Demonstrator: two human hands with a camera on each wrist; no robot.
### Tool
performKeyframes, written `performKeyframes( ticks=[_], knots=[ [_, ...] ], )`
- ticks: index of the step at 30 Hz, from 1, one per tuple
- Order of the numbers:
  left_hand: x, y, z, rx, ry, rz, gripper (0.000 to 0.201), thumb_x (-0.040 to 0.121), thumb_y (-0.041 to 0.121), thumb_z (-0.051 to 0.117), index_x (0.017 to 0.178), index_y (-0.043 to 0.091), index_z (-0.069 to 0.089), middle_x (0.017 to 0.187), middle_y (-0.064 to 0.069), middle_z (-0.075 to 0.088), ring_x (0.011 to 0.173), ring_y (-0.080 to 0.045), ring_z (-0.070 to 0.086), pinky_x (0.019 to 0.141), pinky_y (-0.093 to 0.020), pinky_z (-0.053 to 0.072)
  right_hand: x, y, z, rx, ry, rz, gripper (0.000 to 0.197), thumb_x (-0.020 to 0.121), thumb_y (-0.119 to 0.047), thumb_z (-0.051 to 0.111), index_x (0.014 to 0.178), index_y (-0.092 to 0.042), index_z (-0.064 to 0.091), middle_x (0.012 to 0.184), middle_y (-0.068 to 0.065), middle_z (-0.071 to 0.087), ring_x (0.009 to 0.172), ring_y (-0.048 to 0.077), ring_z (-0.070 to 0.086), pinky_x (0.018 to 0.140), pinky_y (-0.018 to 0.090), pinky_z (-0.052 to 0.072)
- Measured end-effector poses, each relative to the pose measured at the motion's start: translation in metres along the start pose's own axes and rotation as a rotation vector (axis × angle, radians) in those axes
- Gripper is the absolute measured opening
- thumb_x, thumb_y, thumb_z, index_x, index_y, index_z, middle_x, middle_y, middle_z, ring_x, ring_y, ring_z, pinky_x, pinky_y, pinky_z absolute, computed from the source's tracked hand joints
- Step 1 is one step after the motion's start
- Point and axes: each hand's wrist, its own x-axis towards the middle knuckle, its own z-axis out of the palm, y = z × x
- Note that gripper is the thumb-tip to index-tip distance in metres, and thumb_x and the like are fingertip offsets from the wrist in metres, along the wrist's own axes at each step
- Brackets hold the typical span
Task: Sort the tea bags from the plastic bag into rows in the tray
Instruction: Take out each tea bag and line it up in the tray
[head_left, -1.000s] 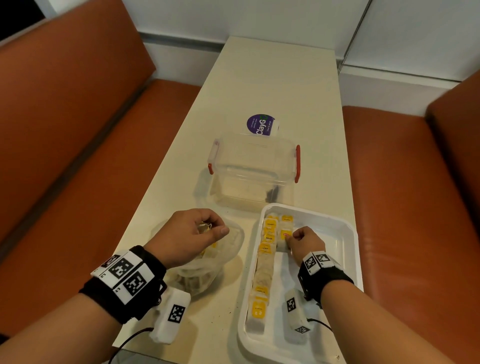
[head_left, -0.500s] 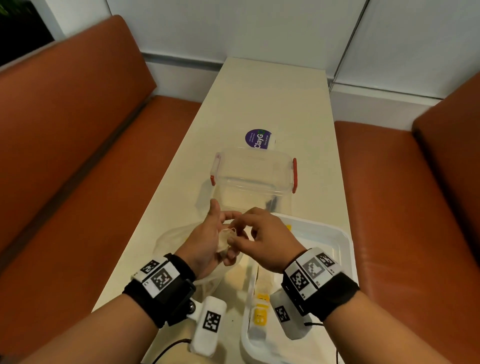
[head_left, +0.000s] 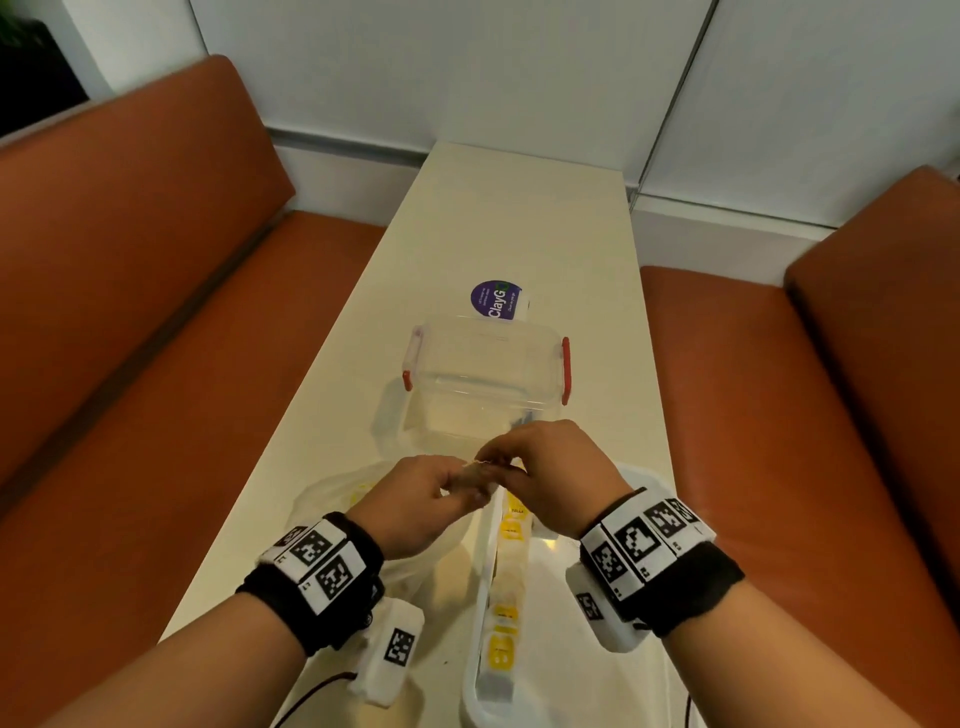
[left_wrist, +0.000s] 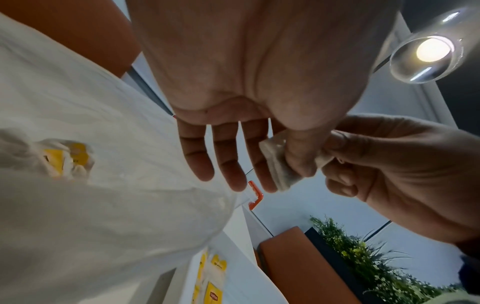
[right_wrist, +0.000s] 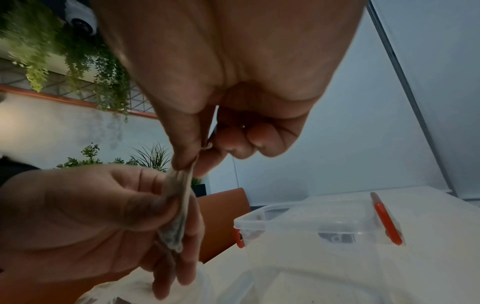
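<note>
Pinching one tea bag (left_wrist: 279, 164), both hands; Lipton tags (left_wrist: 214, 296) below.

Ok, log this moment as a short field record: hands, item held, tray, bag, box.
left hand: pinches small white tea bag
right hand: pinches the same tea bag's other end
white plastic tray: one row of yellow-tagged tea bags
clear plastic bag: under left hand, tea bags inside
clear lidded box with red clips: beyond the hands
</note>
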Motion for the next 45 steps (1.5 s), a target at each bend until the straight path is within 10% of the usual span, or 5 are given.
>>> performKeyframes(
  ticks=[9,14,21,31,45],
  knots=[
    [-0.005,0.015,0.01,0.453,0.386,0.267,0.05,0.067,0.068,0.061,0.089,0.022,0.06,0.084,0.013,0.055,0.079,-0.011,0.053,0.074,-0.027,0.044,-0.002,-0.003,-0.002,0.272,0.161,0.191,0.028,0.085,-0.024,0.058,0.113,-0.032,0.057,0.072,-0.009,0.064,0.068,-0.001,0.056,0.059,0.009,0.037],
    [0.0,0.029,0.012,0.45,0.459,0.285,0.022,0.08,0.037,0.053,0.078,0.018,0.063,0.072,0.011,0.057,0.068,-0.013,0.054,0.066,-0.031,0.047,0.002,-0.004,-0.004,0.422,0.194,0.242,0.026,0.079,-0.035,0.068,0.103,-0.031,0.062,0.07,-0.01,0.062,0.063,-0.004,0.055,0.055,0.008,0.038],
    [0.002,0.037,-0.006,-0.047,0.238,0.058,0.01,0.086,0.021,0.071,0.078,0.026,0.066,0.066,0.017,0.062,0.059,0.002,0.052,0.059,-0.014,0.041,-0.01,0.02,0.004,0.692,0.199,0.167,0.011,0.084,-0.027,0.071,0.082,-0.036,0.065,0.079,-0.015,0.061,0.065,0.007,0.049,0.067,0.027,0.042],
    [-0.004,0.05,0.014,0.164,0.356,0.08,0.01,0.085,0.031,0.07,0.091,0.026,0.063,0.08,0.012,0.059,0.072,-0.003,0.056,0.065,-0.012,0.043,-0.014,0.054,0.01,0.827,0.258,0.227,0.009,0.093,-0.021,0.059,0.088,-0.019,0.066,0.067,-0.006,0.063,0.058,0.009,0.056,0.054,0.02,0.041],
    [0.001,0.004,0.076,0.661,-0.208,-0.365,0.031,0.098,0.033,0.048,0.116,0.009,0.057,0.116,-0.009,0.061,0.105,-0.025,0.059,0.08,-0.029,0.044,-0.023,0.132,0.106,0.521,-0.017,0.646,0.01,0.094,-0.028,0.056,0.1,-0.021,0.061,0.083,0.0,0.066,0.067,0.014,0.061,0.061,0.022,0.042]
  ],
)
